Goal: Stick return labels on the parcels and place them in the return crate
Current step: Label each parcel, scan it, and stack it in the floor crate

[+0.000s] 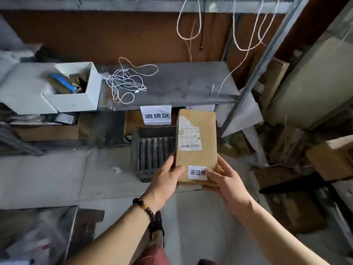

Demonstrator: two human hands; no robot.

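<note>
A brown cardboard parcel is held lengthwise in front of me, above the right side of a dark grey ribbed crate on the floor. The parcel carries a shipping label in its middle and a white return label at its near end. My left hand, with a bead bracelet on the wrist, grips the parcel's near left edge. My right hand grips the near right corner, thumb resting on the return label's edge. A white paper sign hangs from the shelf above the crate.
A grey shelf holds tangled white cord and an open white box at the left. Cardboard boxes pile up at the right beside a slanted metal post. Pale floor tiles lie at the left.
</note>
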